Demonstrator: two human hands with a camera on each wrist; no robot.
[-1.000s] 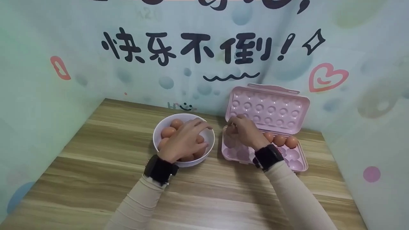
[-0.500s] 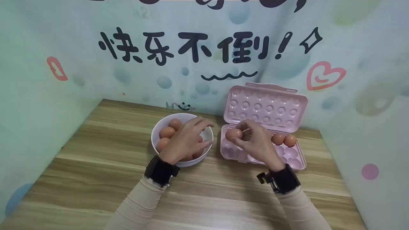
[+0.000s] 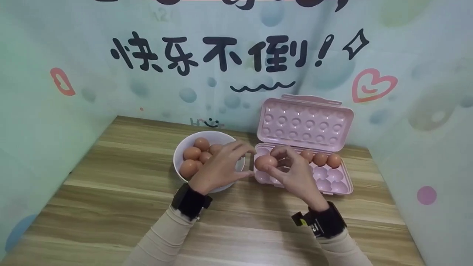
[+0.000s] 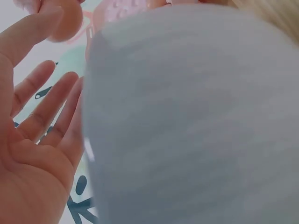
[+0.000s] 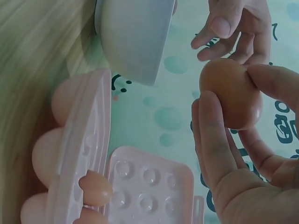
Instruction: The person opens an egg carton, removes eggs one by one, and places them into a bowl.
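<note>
My right hand (image 3: pixel 297 175) pinches a brown egg (image 3: pixel 266 163) between thumb and fingertips, above the left end of an open pink egg carton (image 3: pixel 323 183). In the right wrist view the held egg (image 5: pixel 231 93) sits clear of the carton. My left hand (image 3: pixel 221 166) holds nothing; its fingers stretch towards the held egg over the right rim of a white bowl (image 3: pixel 177 147). Several brown eggs (image 3: pixel 191 153) lie in that bowl, some hidden under the left hand. More eggs (image 3: pixel 320 159) stand in the carton's back row; cups (image 3: pixel 336 174) in front of them are bare.
The carton's lid (image 3: pixel 306 123) stands raised against the printed backdrop (image 3: pixel 166 99). Bowl and carton stand side by side near the back of the wooden table (image 3: pixel 122 177). Cloth walls (image 3: pixel 436 147) close in both sides.
My right hand has drawn back towards me from the carton's far left corner, bringing the egg into sight and slightly leftwards. My left hand has shifted right, uncovering more eggs in the bowl.
</note>
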